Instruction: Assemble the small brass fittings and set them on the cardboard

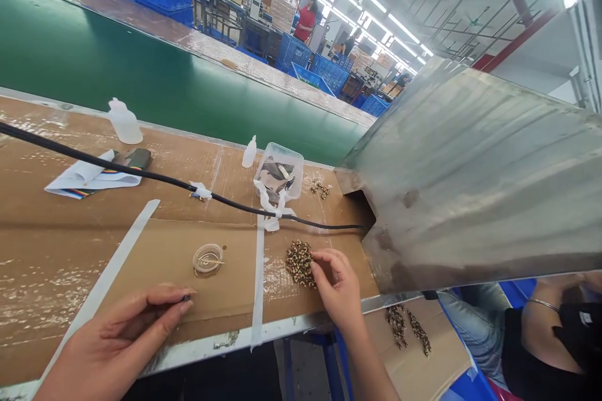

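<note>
Thumb and forefinger of my left hand (125,332) pinch a small dark piece (187,297) above the cardboard-covered bench. My right hand (336,279) reaches to the right edge of a pile of small brass-and-black parts (299,262). Its thumb and forefinger are closed together there; what lies between them, if anything, is hidden. Between my hands, nearer the left, sits a small round clear dish (207,259) with a thin stick across it. A smaller group of similar parts (320,188) lies farther back, beside a clear plastic tub (286,160) containing camouflage-patterned cloth.
A black cable (235,205) crosses the bench into a sheet-metal housing (470,188) on the right. White squeeze bottles (126,122) stand near the green conveyor belt (155,75). A co-worker's arm (545,313) shows at lower right, near more parts (397,326) on cardboard.
</note>
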`<act>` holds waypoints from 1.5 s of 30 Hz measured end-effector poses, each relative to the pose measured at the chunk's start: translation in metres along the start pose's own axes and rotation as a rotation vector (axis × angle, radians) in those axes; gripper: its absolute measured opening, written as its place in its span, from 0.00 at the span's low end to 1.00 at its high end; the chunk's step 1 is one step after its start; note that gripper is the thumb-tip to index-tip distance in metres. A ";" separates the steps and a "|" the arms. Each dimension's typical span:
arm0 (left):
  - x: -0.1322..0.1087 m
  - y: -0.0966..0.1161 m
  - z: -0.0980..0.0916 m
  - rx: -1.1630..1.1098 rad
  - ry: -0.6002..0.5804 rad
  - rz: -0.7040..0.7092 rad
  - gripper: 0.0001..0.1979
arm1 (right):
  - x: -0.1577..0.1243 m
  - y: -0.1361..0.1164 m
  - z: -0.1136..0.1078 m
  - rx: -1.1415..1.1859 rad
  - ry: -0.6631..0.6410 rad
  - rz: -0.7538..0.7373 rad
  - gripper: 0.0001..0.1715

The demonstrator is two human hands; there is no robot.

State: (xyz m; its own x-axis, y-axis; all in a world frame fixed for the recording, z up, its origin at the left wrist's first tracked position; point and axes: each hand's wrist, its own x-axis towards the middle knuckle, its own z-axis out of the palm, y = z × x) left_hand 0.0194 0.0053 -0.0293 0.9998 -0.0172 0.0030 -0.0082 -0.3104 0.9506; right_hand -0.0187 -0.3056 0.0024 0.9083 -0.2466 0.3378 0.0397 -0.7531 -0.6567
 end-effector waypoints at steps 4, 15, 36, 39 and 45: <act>-0.004 -0.002 0.003 -0.122 -0.098 -0.088 0.13 | -0.008 0.001 -0.009 -0.048 -0.010 0.031 0.07; -0.004 -0.007 0.005 -0.122 -0.165 0.004 0.12 | -0.012 -0.023 0.003 -0.286 -0.244 -0.150 0.04; -0.005 0.011 0.001 -0.070 -0.301 0.137 0.06 | -0.018 -0.078 0.063 0.954 -0.465 0.512 0.12; -0.005 0.017 0.000 -0.083 -0.314 0.147 0.05 | -0.020 -0.087 0.071 1.009 -0.507 0.535 0.13; -0.005 0.022 -0.001 -0.081 -0.327 0.198 0.06 | -0.022 -0.096 0.075 1.015 -0.541 0.594 0.15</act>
State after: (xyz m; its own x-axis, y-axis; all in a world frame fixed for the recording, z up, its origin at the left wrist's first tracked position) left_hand 0.0142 0.0000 -0.0084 0.9213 -0.3751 0.1021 -0.1860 -0.1946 0.9631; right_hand -0.0116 -0.1822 0.0073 0.9383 0.0741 -0.3378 -0.3455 0.2412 -0.9069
